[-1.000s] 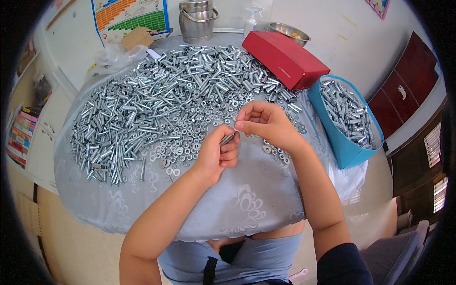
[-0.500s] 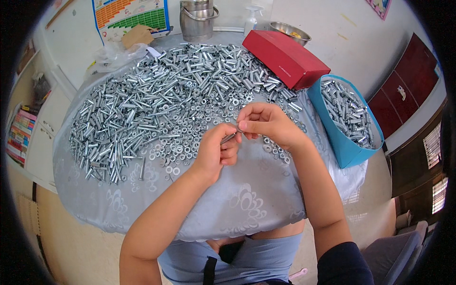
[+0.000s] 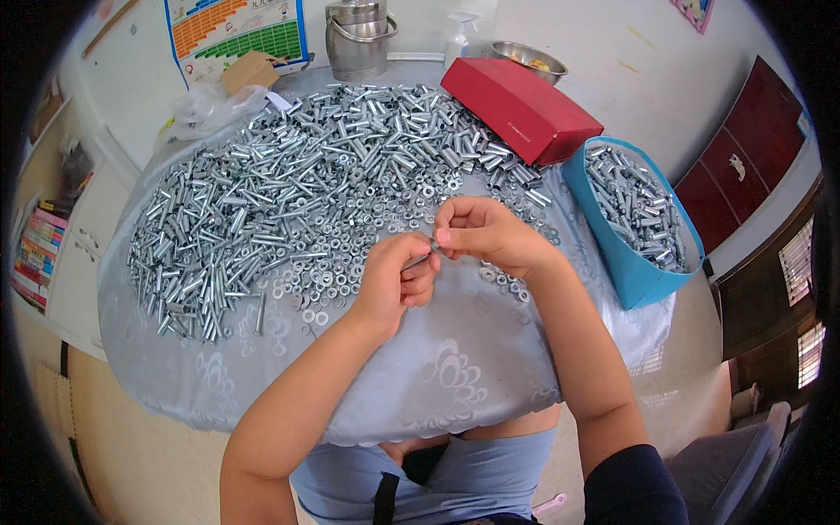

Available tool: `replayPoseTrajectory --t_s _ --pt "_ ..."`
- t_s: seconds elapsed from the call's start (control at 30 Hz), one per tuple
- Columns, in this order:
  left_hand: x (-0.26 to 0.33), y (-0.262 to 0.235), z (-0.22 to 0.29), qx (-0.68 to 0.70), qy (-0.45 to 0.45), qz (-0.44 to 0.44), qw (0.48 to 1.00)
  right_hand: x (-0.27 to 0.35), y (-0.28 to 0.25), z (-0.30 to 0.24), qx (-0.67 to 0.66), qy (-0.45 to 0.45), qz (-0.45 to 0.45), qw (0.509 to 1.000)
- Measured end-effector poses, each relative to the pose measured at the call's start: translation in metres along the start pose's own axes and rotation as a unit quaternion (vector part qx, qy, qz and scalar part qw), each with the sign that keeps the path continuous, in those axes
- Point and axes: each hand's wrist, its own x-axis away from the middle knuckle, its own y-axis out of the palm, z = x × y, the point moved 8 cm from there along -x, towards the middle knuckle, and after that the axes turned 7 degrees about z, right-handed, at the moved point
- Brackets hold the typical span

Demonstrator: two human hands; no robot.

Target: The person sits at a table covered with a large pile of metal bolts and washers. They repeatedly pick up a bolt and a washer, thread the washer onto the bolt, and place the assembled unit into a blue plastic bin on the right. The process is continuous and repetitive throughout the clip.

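Note:
Over the near middle of the table, my left hand (image 3: 391,278) is closed around a thin metal bolt (image 3: 417,260) that slants up to the right. My right hand (image 3: 486,233) meets it there, thumb and forefinger pinched at the bolt's tip. Whatever small piece sits between those fingertips is mostly hidden. Just beyond both hands lie many loose washers and nuts (image 3: 328,267). Behind and to the left of them spreads a large heap of silvery bolts and metal sleeves (image 3: 236,197).
At the right edge stands a blue fabric bin (image 3: 643,284) filled with metal bolt assemblies. A red box (image 3: 525,109) rests at the back right, before a steel bowl (image 3: 547,70). A lidded steel pail (image 3: 359,52), spray bottle (image 3: 458,39) and plastic bag (image 3: 206,109) line the far side.
Both hands stay joined at the bolt's tip, with only a slight shift of the fingers. The view has moved a little; the heap looks the same.

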Motion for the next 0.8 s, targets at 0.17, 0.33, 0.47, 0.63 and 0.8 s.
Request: replayPoseTrajectory --t_s 0.17,0.33,0.47,0.63,0.8 --pt "0.002 0.005 0.000 -0.041 0.001 -0.001 0.999 0.001 -0.002 0.001 0.005 0.004 0.005 1.000" --pt "0.001 0.001 0.000 -0.055 -0.023 0.049 0.997 0.000 -0.003 -0.001 0.066 -0.009 0.022 0.998" --pt "0.002 -0.002 0.002 -0.059 -0.022 0.070 0.996 -0.001 -0.004 -0.001 0.090 -0.013 0.047 0.995" --pt "0.002 0.000 0.005 -0.054 -0.004 0.079 0.995 0.000 -0.008 -0.005 0.115 -0.018 0.082 0.990" --pt "-0.002 -0.003 0.003 -0.013 -0.016 0.064 0.998 0.001 -0.015 -0.009 0.135 -0.041 0.100 0.985"
